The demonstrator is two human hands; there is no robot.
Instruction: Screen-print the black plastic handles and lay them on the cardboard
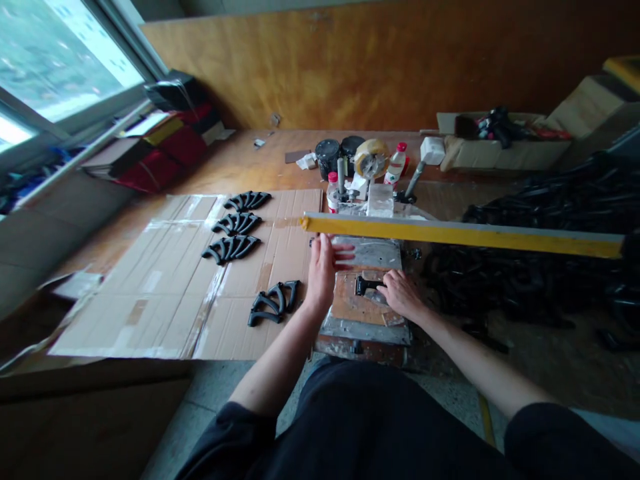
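My right hand is closed around one end of a black handle-shaped part, whose wider end points left. It is held over a worn wooden block on the small work stand. My left hand is raised just left of the block, with its fingers stretched out toward the right and nothing visible in them. Behind both hands, a grey metal plate lies under a long yellow bar. Left of my left forearm, a small group of curved black parts rests on the cardboard sheet.
Several rows of similar black parts lie farther back on the cardboard. A dark heap of black parts fills the right side. Behind the bar stand a tape roll, red-capped bottles and black tubs. The bar spans rightward at hand height.
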